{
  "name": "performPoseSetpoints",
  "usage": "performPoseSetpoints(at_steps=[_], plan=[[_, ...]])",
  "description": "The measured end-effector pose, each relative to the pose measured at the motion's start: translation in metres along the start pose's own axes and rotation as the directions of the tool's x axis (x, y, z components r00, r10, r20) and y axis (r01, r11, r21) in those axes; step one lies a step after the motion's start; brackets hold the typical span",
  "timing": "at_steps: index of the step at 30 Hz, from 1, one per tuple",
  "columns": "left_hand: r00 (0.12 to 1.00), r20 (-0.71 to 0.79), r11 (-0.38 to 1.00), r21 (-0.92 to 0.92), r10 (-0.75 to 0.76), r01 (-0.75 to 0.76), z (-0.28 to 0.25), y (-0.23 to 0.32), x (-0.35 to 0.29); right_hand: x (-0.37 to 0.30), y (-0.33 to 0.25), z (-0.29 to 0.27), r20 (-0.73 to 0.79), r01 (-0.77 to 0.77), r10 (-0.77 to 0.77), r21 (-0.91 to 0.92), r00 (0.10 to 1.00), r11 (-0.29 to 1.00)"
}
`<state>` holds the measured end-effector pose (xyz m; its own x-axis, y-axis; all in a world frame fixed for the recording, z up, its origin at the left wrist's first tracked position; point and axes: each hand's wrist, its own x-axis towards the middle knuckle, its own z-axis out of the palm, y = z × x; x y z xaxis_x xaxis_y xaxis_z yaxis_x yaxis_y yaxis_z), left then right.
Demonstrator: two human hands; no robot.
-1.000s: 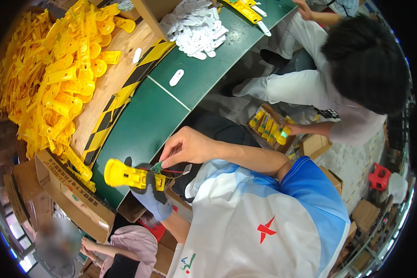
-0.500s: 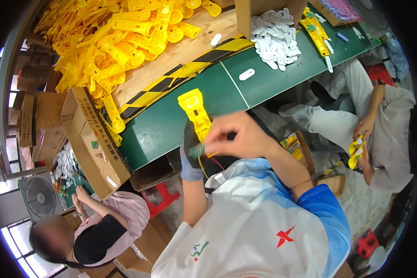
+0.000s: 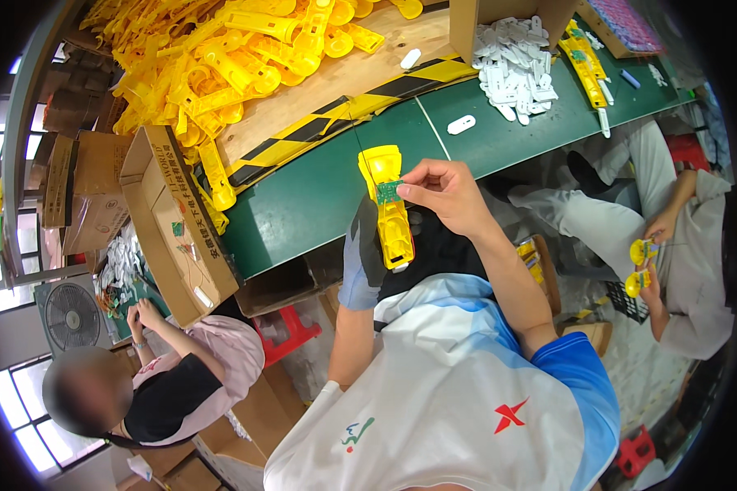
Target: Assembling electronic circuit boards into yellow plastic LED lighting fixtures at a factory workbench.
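Note:
My left hand (image 3: 363, 255), in a grey glove, is closed around a long yellow plastic housing (image 3: 396, 237) whose hollow side faces up. A small green circuit board (image 3: 390, 191) is pinched between the thumb and fingers of my bare right hand (image 3: 440, 195). The board lies over the middle of the housing; whether it is seated inside cannot be made out. Both hands are at the near edge of the green table (image 3: 303, 209), in front of my body.
Many yellow housings (image 3: 221, 61) are heaped on a wooden board edged with striped tape (image 3: 327, 123). White plastic pieces (image 3: 516, 74) are piled at back right, one white piece (image 3: 461, 124) apart. An open carton (image 3: 168, 221) stands left. Co-workers sit left and right.
My right hand has brought the circuit board up from below the housing to its middle. The housing has turned more upright in my left hand and shifted right in the view.

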<state>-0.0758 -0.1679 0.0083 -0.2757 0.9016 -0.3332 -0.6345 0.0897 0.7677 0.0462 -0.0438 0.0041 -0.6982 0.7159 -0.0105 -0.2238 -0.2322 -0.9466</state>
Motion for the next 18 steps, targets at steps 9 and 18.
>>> performPoseSetpoints(at_steps=[9, 18], plan=[[0.999, -0.034, 0.996, 0.093, -0.014, 0.017, 0.004, 0.000, -0.002, 0.000, 0.003, -0.007, 0.014, -0.043, 0.042, 0.039, 0.999, 0.998], [0.971, -0.164, 0.963, 0.235, 0.173, -0.132, 0.015, -0.004, 0.000, -0.006, 0.016, 0.007, -0.078, -0.030, 0.032, 0.028, 0.996, 0.999]])
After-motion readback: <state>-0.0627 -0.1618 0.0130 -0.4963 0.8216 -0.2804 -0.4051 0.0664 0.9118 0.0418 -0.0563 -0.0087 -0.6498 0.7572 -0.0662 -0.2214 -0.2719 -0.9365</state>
